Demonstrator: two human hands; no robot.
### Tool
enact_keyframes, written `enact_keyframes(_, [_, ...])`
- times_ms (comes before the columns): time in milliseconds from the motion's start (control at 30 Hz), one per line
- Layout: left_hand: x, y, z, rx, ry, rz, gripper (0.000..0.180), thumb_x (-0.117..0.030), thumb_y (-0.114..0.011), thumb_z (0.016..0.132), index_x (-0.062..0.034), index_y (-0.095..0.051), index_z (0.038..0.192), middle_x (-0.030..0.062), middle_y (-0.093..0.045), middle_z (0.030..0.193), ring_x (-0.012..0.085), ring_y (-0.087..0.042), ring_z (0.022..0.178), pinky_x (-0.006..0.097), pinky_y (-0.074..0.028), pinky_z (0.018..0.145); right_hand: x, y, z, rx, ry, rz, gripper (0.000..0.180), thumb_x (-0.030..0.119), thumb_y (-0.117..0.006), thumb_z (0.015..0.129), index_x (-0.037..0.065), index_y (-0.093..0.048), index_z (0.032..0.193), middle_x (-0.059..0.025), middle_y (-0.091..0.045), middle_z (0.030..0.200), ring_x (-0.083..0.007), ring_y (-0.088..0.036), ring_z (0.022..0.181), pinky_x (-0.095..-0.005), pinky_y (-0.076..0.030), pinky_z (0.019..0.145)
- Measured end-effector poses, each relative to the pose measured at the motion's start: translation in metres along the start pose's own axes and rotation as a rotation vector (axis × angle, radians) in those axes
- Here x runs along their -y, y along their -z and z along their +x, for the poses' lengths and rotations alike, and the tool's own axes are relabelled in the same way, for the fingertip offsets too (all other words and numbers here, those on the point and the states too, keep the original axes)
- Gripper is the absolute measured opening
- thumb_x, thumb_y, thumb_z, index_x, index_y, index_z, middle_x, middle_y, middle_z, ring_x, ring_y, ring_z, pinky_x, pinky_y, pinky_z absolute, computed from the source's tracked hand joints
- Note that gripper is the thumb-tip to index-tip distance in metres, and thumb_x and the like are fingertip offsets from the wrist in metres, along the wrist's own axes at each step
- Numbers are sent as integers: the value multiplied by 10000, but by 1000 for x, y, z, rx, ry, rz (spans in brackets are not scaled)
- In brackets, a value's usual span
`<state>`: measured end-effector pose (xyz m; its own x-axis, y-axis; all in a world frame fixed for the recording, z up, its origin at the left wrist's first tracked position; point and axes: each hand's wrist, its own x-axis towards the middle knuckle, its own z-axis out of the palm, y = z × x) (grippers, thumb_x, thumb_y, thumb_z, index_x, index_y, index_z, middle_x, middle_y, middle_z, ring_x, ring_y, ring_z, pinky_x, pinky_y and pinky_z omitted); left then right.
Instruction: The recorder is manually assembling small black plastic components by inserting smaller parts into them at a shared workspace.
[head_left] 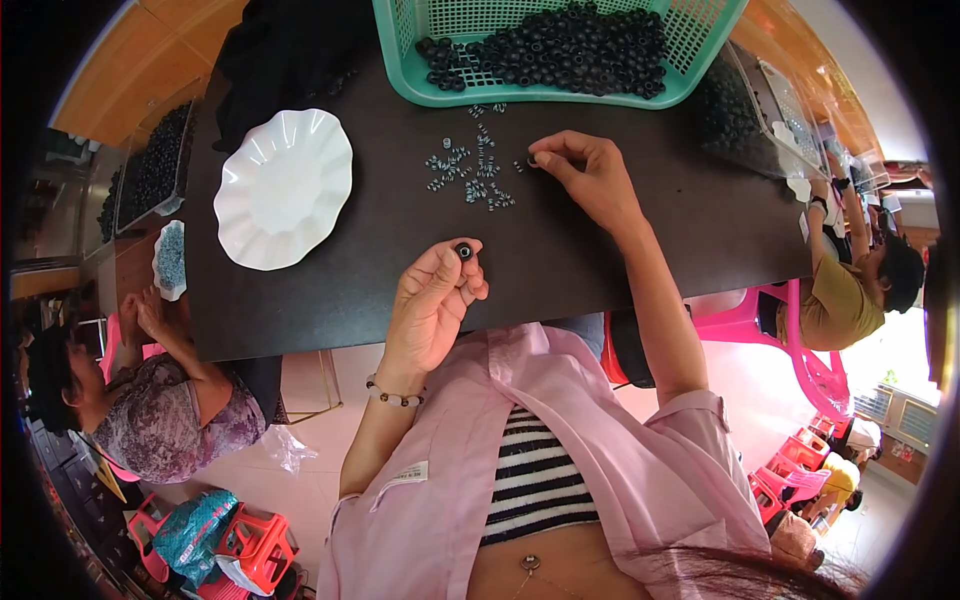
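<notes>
My left hand (432,300) pinches a small round black part (464,251) with a pale-rimmed hole in its middle, held up above the table's front edge. Beyond it and to the right, my right hand (592,180) is closed in a pinch over the tabletop. Something small and dark sits at its fingertips, too small to make out. Close to those fingertips lies a loose scatter of small silvery metal pieces (482,170), several of them in short rows. A green plastic basket (540,98) at the far side holds a heap of black round parts (575,50).
A white scalloped plate (285,190) stands on the dark table (340,305) to the left, beside black cloth (285,65). Clear bins of black parts (745,110) flank the table. Other people sit at left and right. Red stools (258,548) stand on the floor.
</notes>
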<state>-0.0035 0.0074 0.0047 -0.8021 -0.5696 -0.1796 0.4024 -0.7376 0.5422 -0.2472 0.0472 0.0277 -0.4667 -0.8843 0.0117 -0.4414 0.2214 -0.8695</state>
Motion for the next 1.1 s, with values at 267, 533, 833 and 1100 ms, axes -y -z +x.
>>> enact_keyframes(267, [-1,-4,0,-33,22,-7,264,-225,-544,960,-5,-587,1098,5,-581,857,102,-529,773,266,-453,717,6,3,-3,-16,-4,184,166,112,-655,861,8,-671,989,-30,-677,877,-63,-598,819,-210,-444,723])
enact_keyframes(533, [-6,-16,-2,-108,73,43,279,-248,-555,958,-20,-602,1112,-21,-573,847,58,-507,757,217,-441,701,21,-2,-33,78,-24,603,164,149,-682,859,24,-659,963,-28,-660,844,-52,-522,712,-190,-405,651])
enact_keyframes(833, [-3,-28,4,-86,107,31,279,-263,-566,953,-35,-620,1104,-37,-577,851,40,-501,765,202,-436,719,35,-12,-62,39,21,724,139,129,-683,860,22,-631,931,-44,-641,841,-79,-534,733,-206,-425,684])
enact_keyframes(1100, [5,-35,7,-73,167,7,266,-270,-556,955,-41,-598,1084,-26,-549,841,67,-496,754,223,-441,711,41,-19,-71,20,193,638,99,65,-679,847,-4,-632,900,-76,-619,911,-139,-565,882,-260,-444,801])
